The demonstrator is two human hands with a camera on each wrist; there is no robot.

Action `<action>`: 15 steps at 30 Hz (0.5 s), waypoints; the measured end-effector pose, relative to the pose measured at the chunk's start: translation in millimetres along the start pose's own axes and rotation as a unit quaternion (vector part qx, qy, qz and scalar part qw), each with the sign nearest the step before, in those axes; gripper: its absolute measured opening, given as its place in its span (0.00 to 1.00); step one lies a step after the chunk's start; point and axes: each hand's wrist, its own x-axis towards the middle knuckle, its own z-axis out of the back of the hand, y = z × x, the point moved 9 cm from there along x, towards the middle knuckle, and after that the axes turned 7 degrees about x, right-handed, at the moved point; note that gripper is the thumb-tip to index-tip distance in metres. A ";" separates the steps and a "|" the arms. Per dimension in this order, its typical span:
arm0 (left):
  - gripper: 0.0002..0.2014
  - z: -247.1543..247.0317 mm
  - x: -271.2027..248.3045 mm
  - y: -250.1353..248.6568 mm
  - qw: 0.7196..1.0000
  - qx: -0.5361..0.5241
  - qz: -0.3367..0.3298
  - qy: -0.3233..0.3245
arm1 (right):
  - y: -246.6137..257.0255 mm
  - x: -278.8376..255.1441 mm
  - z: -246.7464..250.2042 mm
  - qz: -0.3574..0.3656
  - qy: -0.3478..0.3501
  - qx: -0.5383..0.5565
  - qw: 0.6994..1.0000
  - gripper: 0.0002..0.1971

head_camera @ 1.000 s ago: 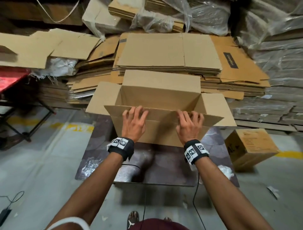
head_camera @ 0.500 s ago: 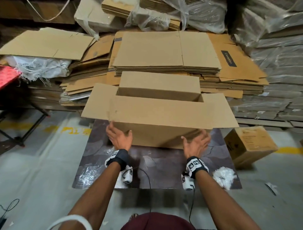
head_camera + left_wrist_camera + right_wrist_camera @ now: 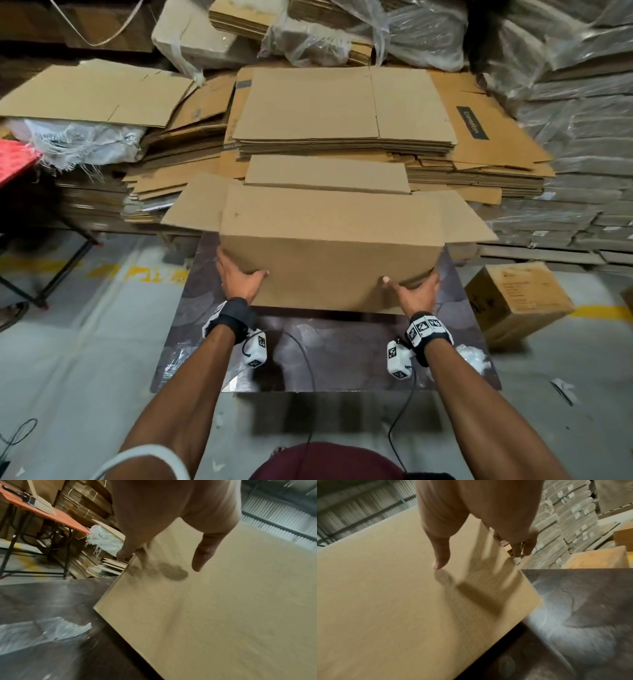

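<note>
A large brown cardboard box (image 3: 329, 246) stands on a dark table (image 3: 342, 353), its side flaps spread out and its inside hidden. My left hand (image 3: 241, 270) clasps the lower left corner, thumb on the near face and fingers round the side. My right hand (image 3: 411, 291) holds the lower right corner the same way. In the left wrist view the left hand (image 3: 154, 531) lays its thumb (image 3: 204, 553) flat on the box (image 3: 223, 601). The right wrist view shows the right hand (image 3: 488, 513) with its thumb (image 3: 441, 553) on the box (image 3: 385, 595).
Stacks of flattened cardboard (image 3: 342, 113) rise right behind the table. Plastic-wrapped bundles (image 3: 582, 171) fill the right side. A sealed carton (image 3: 517, 301) sits on the floor at right. A red folding table (image 3: 17, 157) stands at left. Crumpled plastic (image 3: 476, 356) lies on the table.
Both hands left the near top flap and dropped to the box's lower corners. The flap came up, and the open inside has gone out of sight.
</note>
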 end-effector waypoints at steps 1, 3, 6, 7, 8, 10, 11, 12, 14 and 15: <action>0.66 7.7 -1.6 -13.8 1.000 -0.006 -0.024 -0.018 | 14.5 -1.9 3.0 0.013 -0.003 -0.011 1.000 0.72; 0.63 22.9 -7.4 -43.5 0.997 0.000 -0.065 -0.050 | 39.5 2.4 6.9 0.038 -0.001 -0.036 0.999 0.71; 0.59 41.8 -15.9 -83.7 0.993 0.016 -0.073 -0.088 | 77.5 13.9 11.6 0.075 0.009 -0.088 0.993 0.69; 0.56 45.4 -16.5 -95.3 0.993 0.016 -0.075 -0.092 | 87.3 18.0 12.0 0.077 0.017 -0.104 0.991 0.66; 0.53 47.0 -15.9 -105.8 0.992 0.022 -0.081 -0.091 | 96.8 20.9 12.3 0.078 0.028 -0.114 0.990 0.62; 0.46 44.8 -10.6 -119.7 0.992 0.049 -0.098 -0.064 | 111.7 27.1 11.0 0.091 0.054 -0.143 0.984 0.56; 0.43 41.6 -6.2 -121.7 0.992 0.062 -0.102 -0.042 | 115.2 29.7 9.7 0.094 0.073 -0.162 0.980 0.54; 0.41 37.4 -1.0 -120.5 0.992 0.073 -0.104 -0.017 | 115.9 31.9 8.3 0.095 0.094 -0.183 0.974 0.53; 0.38 25.3 8.3 -109.4 0.989 0.094 -0.107 0.044 | 108.4 37.2 5.1 0.091 0.127 -0.220 0.963 0.50; 0.37 20.3 10.2 -100.8 0.986 0.109 -0.109 0.068 | 102.2 39.6 5.0 0.088 0.135 -0.237 0.958 0.48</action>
